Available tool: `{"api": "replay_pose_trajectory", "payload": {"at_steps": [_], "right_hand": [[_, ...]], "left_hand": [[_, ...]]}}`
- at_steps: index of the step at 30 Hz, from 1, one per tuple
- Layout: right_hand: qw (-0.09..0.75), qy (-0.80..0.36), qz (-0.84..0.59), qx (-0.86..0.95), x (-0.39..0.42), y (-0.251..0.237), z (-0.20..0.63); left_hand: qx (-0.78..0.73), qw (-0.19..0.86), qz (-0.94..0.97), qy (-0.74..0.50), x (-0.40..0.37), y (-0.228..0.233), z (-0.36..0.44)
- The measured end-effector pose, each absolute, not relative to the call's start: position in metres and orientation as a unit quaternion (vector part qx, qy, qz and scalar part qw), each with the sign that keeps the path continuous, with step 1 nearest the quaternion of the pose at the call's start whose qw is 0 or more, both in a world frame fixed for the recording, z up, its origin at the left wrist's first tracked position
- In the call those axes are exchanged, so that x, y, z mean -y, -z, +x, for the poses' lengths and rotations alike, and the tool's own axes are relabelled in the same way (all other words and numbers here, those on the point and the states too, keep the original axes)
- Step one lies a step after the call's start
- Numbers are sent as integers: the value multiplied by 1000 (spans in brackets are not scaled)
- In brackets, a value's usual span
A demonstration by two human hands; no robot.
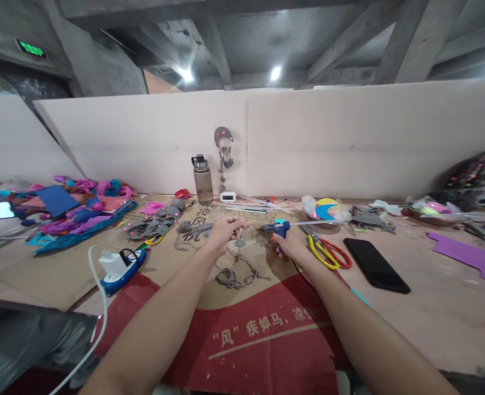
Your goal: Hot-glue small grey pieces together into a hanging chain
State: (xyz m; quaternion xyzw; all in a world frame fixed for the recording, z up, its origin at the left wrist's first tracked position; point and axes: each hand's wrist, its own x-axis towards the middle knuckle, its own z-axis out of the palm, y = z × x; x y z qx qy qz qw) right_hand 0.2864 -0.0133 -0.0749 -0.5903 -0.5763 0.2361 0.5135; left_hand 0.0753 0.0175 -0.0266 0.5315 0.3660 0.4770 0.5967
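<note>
A: Head view: what are the hands doing?

B: The right hand [291, 245] is closed around a blue glue gun [276, 227], nozzle pointing left. The left hand [221, 231] pinches a thin grey cord [242, 241] over the cardboard sheet [209, 293].

A: Which step?

B: Gluing, I'd judge; next calls for bringing the nozzle to the pinched spot. Scissors [328, 251] and a black phone [374, 265] lie right.

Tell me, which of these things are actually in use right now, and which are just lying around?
In use:
- left hand pinching grey cord
- right hand gripping a blue glue gun
- cardboard sheet under the work

Lying about:
- scissors
- black phone
- water bottle
- purple foam sheet
- coloured scraps
- power strip
</note>
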Motion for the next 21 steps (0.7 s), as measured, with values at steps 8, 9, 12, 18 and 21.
{"api": "replay_pose_trajectory", "payload": {"at_steps": [8, 9, 12, 18, 21], "right_hand": [[337, 20, -692, 639, 31, 54, 295], [342, 20, -687, 641, 33, 48, 297], [373, 35, -683, 627, 39, 31, 312], [276, 96, -725, 623, 46, 31, 369], [218, 68, -736, 637, 44, 44, 378]], "left_hand": [[-361, 602, 542, -462, -14, 24, 77], [-360, 603, 543, -460, -13, 23, 77], [-356, 608, 542, -459, -12, 23, 77], [-352, 611, 520, -482, -15, 22, 74], [-351, 614, 501, -500, -16, 21, 73]]}}
